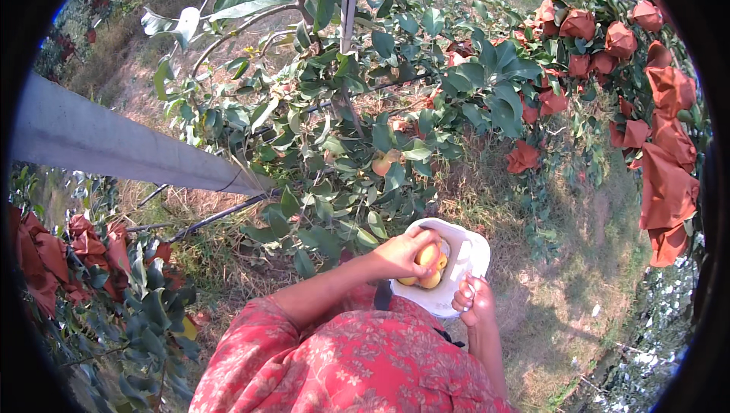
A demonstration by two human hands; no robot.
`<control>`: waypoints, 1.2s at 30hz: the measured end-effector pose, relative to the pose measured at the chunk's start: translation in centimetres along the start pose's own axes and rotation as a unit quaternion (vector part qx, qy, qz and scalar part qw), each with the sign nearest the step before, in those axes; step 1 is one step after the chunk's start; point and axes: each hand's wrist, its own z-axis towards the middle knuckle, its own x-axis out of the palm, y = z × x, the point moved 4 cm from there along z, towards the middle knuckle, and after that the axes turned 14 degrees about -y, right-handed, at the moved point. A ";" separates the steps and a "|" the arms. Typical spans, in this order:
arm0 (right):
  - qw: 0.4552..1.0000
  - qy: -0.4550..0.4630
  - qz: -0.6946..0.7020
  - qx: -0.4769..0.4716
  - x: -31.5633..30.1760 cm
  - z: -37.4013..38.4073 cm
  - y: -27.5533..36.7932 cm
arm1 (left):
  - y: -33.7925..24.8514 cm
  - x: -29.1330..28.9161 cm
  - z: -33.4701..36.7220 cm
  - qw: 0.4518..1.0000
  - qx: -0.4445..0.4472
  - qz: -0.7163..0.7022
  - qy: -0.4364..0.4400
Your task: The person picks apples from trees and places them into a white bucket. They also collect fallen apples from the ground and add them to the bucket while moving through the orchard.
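A white tub (475,249) with rounded corners is in front of my waist. Several yellow apples (430,280) lie in its left part. My left hand (407,255) reaches over the left rim, its fingers curled around a yellow apple (428,254) just above the others. At the tub's right edge, my right hand (473,299) is closed into a fist by the rim. Something small and pale shows at its fingers, but I cannot tell whether it is part of the tub.
A leafy apple branch (334,124) bearing a pinkish apple (381,166) spreads ahead. A concrete post (137,143) slants in from the left, and a thin pole (350,2) rises at the top. Red-brown paper bags (578,25) hang at right, with more bags (87,242) at left.
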 end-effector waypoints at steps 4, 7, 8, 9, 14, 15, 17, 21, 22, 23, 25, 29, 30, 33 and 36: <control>1.000 0.021 -0.008 -0.006 0.0 -0.8 0.0 | 6.2 11.0 1.4 0.938 0.004 0.270 0.216; 1.000 0.016 -0.015 -0.008 -0.5 -1.3 -0.3 | 7.3 14.8 0.7 0.874 0.134 0.405 0.235; 1.000 0.013 -0.019 -0.010 -0.7 -1.4 -0.3 | 7.2 14.7 0.4 0.858 0.138 0.426 0.250; 1.000 0.011 -0.021 -0.012 -0.9 -1.4 -0.4 | 6.0 13.6 0.1 0.899 0.130 0.384 0.167; 1.000 -0.007 -0.007 -0.015 -2.0 -1.3 -0.8 | -1.9 -5.3 -0.4 0.916 0.318 0.127 -0.208; 1.000 -0.012 0.001 -0.008 -2.2 -1.2 -1.0 | -1.5 -11.5 -0.6 0.912 0.252 0.100 -0.307; 1.000 -0.005 0.008 -0.008 -2.4 -1.0 -1.4 | 1.2 -22.1 -1.0 0.800 0.103 -0.152 -0.570; 0.999 -0.045 0.018 0.013 -3.0 -0.9 -2.5 | 11.2 -33.7 2.4 0.809 -0.101 -0.135 -0.563; 0.998 -0.059 0.018 0.012 -3.1 -1.0 -2.7 | 14.7 -34.6 4.2 0.831 -0.147 -0.136 -0.519; 0.997 -0.072 0.017 0.010 -3.3 -1.1 -2.8 | 18.2 -35.1 5.8 0.861 -0.145 -0.124 -0.471; 0.996 -0.085 0.013 0.003 -3.6 -1.5 -3.0 | 25.0 -36.0 9.2 0.910 -0.146 -0.013 -0.389; 0.993 -0.117 0.024 0.019 -4.7 -2.0 -3.9 | 34.5 -36.6 14.3 0.859 -0.052 0.467 -0.205; 0.991 -0.125 0.031 0.025 -5.0 -2.0 -4.3 | 36.2 -36.6 15.1 0.855 -0.102 0.467 -0.201; 0.987 -0.141 0.070 0.028 -6.1 -2.0 -5.3 | 38.3 -37.5 15.8 0.835 -0.187 0.483 -0.183; 0.984 -0.156 0.075 0.040 -6.8 -1.8 -6.4 | 38.2 -37.9 15.0 0.814 -0.223 0.508 -0.171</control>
